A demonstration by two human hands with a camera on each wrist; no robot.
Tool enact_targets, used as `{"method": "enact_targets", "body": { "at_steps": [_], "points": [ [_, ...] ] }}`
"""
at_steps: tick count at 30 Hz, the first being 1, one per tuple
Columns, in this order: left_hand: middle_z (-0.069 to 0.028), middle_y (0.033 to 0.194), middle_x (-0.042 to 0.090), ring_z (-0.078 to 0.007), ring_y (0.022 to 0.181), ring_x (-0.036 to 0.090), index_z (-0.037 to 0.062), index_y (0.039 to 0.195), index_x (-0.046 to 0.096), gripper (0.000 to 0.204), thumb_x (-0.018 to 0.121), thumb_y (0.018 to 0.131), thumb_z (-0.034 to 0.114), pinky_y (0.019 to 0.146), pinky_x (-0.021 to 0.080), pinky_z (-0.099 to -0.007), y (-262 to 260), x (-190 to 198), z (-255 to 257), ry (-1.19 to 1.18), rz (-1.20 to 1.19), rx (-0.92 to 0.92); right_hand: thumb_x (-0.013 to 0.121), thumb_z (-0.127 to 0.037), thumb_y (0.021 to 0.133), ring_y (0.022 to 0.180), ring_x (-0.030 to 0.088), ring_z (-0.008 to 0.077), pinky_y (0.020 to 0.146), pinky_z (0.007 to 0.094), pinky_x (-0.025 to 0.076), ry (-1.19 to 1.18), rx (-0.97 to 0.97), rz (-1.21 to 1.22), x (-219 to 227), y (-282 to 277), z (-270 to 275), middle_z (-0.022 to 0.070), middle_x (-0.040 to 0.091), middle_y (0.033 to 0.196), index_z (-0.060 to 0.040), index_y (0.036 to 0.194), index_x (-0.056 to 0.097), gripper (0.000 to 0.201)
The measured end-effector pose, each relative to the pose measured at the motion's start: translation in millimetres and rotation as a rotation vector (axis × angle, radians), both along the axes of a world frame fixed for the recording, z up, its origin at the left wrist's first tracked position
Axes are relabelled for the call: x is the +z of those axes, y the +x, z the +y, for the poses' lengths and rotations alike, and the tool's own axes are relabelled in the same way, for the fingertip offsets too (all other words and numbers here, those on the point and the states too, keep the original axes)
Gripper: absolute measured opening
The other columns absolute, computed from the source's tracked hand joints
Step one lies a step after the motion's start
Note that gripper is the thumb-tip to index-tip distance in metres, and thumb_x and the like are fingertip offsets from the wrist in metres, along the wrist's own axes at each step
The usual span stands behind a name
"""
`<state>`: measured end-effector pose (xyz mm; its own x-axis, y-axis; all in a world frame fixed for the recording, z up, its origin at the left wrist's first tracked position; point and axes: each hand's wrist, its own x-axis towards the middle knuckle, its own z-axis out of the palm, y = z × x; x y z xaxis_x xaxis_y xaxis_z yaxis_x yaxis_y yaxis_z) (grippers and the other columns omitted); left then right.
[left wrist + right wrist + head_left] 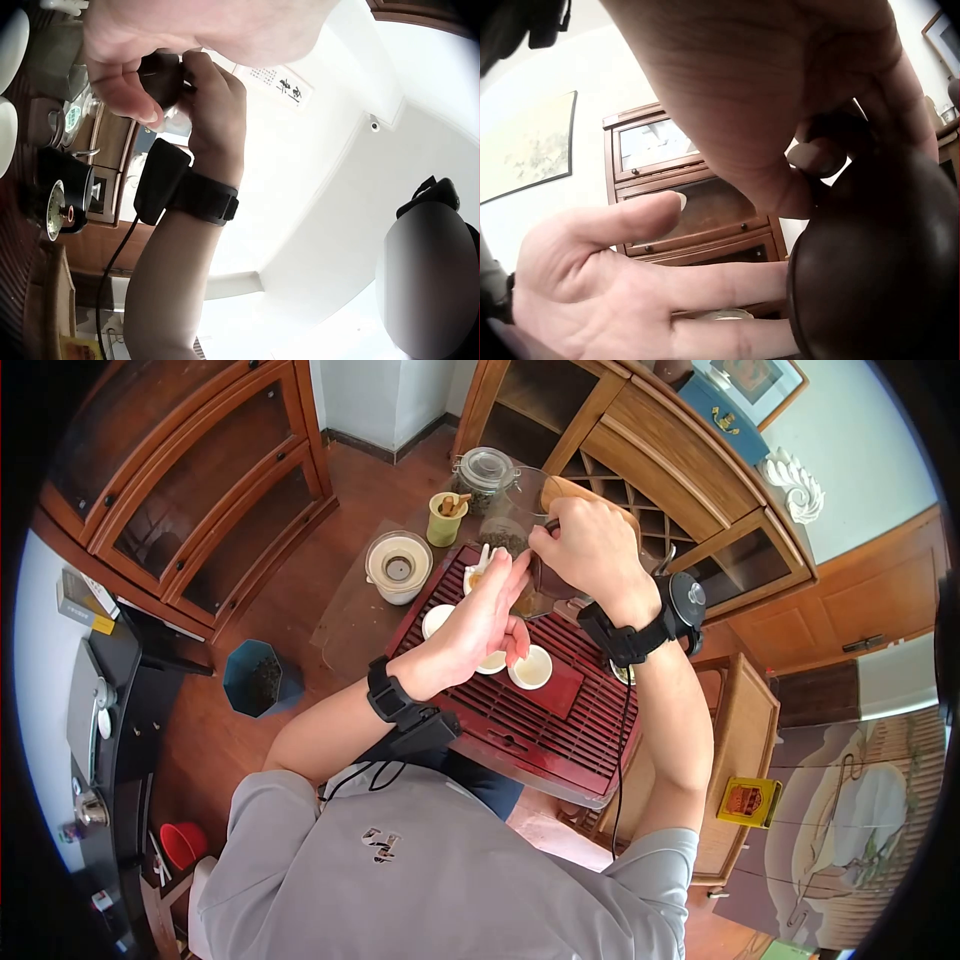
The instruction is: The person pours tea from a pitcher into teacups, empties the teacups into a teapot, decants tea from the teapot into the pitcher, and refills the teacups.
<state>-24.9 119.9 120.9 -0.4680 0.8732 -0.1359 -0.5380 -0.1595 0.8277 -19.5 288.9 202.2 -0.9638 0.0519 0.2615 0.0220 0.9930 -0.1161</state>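
Note:
Fingers of my right hand (595,545) curl round the handle of a dark brown rounded vessel (877,255), seen close up in the right wrist view. My left hand (468,632) has its index and middle fingers extended, their tips at the vessel's edge in the right wrist view; whether they press on it I cannot tell. In the left wrist view the vessel (159,79) shows between the two hands. Below the left hand, white cups (530,667) stand on a dark red slatted tray (500,730). The vessel's far side is hidden.
Left of the tray stand a white bowl with a strainer (398,568) and a green holder of wooden tools (444,525). A lidded glass jar (486,468) is behind. On the right are a black kettle (687,600) and a hanging cable (622,760).

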Motion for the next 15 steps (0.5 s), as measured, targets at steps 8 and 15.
{"method": "enact_targets", "body": {
  "at_steps": [8, 15],
  "points": [
    [-0.0121, 0.170, 0.006, -0.0171, 0.067, 0.055, 0.0120, 0.163, -0.002, 0.093, 0.022, 0.099, 0.075, 0.057, 0.045, -0.0292, 4.4, 6.0, 3.4, 0.043, -0.037, 0.045, 0.066, -0.023, 0.082, 0.073, 0.070, 0.0425, 0.069, 0.0498, 0.057, -0.006, -0.002, 0.033, 2.5, 3.2, -1.0, 0.0261, 0.069, 0.075, 0.0020, 0.075, 0.070, 0.026],
    [-0.0125, 0.169, 0.012, -0.0180, 0.068, 0.056, 0.0128, 0.164, 0.001, 0.092, 0.023, 0.099, 0.074, 0.055, 0.045, -0.0294, 4.4, 7.3, 4.4, 0.070, -0.038, 0.034, 0.066, -0.023, 0.082, 0.077, 0.071, 0.0393, 0.072, 0.0476, 0.057, -0.023, -0.066, -0.008, 3.7, 9.1, 0.8, 0.0220, 0.071, 0.078, 0.0013, 0.081, 0.072, 0.025]
  ]
}}
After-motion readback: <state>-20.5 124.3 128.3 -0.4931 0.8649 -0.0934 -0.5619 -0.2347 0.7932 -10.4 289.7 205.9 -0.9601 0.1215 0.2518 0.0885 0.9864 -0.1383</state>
